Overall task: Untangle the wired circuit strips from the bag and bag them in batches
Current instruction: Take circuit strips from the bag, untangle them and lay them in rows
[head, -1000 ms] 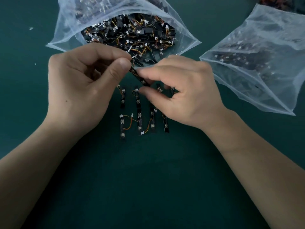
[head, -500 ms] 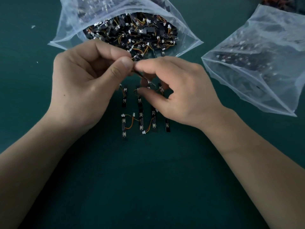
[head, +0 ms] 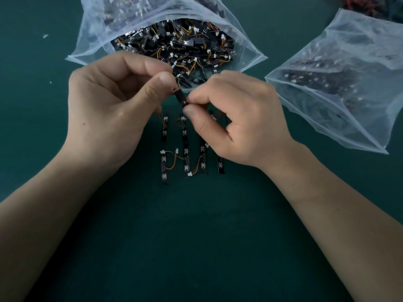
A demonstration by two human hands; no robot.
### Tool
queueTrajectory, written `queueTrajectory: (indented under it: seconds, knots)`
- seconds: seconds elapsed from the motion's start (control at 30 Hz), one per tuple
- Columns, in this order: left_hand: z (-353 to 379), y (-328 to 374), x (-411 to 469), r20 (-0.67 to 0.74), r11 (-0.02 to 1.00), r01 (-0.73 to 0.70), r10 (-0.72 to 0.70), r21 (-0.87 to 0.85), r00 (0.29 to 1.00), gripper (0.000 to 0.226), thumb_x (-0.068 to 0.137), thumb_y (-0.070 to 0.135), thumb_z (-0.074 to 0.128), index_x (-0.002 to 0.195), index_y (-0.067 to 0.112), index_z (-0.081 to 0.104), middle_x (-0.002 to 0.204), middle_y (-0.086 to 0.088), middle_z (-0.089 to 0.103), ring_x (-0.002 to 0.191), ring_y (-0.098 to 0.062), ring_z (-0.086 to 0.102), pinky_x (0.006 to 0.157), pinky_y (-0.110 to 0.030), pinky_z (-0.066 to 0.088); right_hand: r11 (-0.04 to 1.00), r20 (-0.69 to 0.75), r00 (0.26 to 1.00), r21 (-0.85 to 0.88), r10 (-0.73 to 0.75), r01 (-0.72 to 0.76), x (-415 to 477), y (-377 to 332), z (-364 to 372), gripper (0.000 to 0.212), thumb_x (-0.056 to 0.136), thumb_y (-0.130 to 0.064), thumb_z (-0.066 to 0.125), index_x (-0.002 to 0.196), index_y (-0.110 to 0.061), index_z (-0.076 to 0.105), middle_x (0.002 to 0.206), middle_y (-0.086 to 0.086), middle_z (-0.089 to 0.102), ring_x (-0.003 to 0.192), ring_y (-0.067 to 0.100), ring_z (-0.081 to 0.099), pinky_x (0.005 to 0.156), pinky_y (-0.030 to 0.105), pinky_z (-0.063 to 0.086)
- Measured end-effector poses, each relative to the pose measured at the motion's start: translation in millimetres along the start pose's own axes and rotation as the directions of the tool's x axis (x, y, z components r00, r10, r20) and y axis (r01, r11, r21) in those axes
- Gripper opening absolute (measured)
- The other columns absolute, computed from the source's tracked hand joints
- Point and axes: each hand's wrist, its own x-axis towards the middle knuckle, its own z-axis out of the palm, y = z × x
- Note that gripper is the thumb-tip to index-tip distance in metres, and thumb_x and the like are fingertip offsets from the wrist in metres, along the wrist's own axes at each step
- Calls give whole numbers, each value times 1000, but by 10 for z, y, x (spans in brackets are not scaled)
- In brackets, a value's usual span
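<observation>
Head view: circuit strip (head: 180, 97) pinched at both ends, held above surface (head: 196, 236), just before mouth of open bag (head: 130, 16). Long axis slanted: upper end in left grip (head: 109, 110), lower end in right grip (head: 239, 123). Wire (head: 178, 83) apparently led from upper end toward tangle (head: 185, 49). Laid-out strips (head: 185, 158) directly beneath; second bag (head: 349, 83) well right.

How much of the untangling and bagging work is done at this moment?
Done: several strips lie in rows on the mat; the right bag seems to hold some. In hand: left hand and right hand pinch one strip. Left: the open bag holds a large tangled pile.
</observation>
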Motion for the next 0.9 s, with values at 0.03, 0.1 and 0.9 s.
queueTrajectory:
  seconds: [0.03,0.1,0.9]
  knots:
    - [-3,-4,5,13,1000,-6,6,10,1000,5,101,31,71,101,26,72,81,15,75,66,-3,62,63,-15,49,1000,-6,1000,7,11,-11,3,-10,-8,18,99,-13,66,86,-1,72,76,3,67,65,23,57,56,42,47]
    - [-11,-3,12,40,999,-23,22,27,999,11,105,32,65,105,23,72,82,16,74,65,-7,61,64,-16,47,999,-21,999,15,38,-38,19,-23,-24,17,97,-11,65,85,-1,69,73,1,63,62,18,51,53,37,43]
    - [35,182,-94,-10,951,-74,81,299,997,4,99,25,75,97,28,77,93,20,75,71,0,68,66,-16,55,988,-110,985,-63,136,-144,21,-28,-19,16,102,-15,65,99,-7,79,93,1,76,65,13,59,53,40,49]
